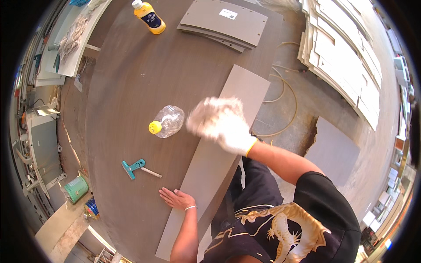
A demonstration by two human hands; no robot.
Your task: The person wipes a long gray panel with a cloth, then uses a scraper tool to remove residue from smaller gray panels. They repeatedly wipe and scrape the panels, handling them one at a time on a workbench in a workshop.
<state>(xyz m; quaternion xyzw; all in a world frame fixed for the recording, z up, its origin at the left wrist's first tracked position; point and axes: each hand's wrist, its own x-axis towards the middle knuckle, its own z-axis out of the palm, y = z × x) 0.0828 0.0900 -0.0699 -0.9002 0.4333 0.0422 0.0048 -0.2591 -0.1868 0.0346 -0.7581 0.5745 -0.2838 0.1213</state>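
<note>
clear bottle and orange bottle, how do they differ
The clear bottle has a yellow cap; the orange bottle, a white cap.
The orange bottle has a dark label; none shows on the clear bottle.
The clear bottle is nearer the right hand than the orange bottle.
Both are on the table.

Glare bleaches the stacked panels (344, 52), motion blurs the right hand (226, 127), edges bend.

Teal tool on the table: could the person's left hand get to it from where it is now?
Probably yes: the left hand rests at the edge of the grey board, near the teal tool, and nothing visible stands between them.
</note>
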